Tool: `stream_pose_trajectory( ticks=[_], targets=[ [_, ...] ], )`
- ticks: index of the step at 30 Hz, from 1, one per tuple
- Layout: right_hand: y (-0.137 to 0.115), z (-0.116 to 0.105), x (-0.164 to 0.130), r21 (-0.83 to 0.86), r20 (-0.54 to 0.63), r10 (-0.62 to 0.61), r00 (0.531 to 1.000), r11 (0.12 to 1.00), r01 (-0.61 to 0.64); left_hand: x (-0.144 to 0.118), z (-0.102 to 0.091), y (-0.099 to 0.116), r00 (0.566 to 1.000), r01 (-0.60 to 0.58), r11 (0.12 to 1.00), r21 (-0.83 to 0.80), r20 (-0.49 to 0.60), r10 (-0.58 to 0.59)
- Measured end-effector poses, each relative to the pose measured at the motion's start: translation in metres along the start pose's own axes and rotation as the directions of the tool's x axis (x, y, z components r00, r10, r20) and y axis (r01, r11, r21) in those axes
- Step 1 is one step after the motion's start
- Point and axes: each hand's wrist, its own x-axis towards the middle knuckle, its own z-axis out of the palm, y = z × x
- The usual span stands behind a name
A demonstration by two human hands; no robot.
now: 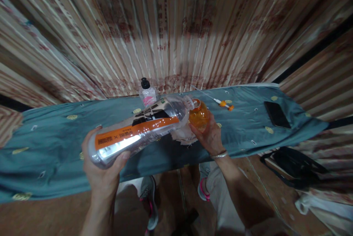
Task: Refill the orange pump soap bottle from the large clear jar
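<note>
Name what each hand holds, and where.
Left hand: large clear plastic bottle with orange label, near its base. Right hand: small translucent orange bottle, by its body.

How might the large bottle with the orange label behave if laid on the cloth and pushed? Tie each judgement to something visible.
The large bottle would probably roll, since its body looks round. Its clear wall looks like thin plastic, so it may dent under firm pressure. Its glossy surface could feel slippery to the left hand.
</note>
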Motion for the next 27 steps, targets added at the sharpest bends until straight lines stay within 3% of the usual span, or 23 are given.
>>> stream_pose_trajectory(
  ticks=[27],
  targets=[
    [-0.002,-0.001,0.001,0.048,-0.015,-0.011,1.000,0.999,0.011,-0.002,0.002,0.012,1.000,0.016,1.000,0.018,0.012,-0.016]
  ],
)
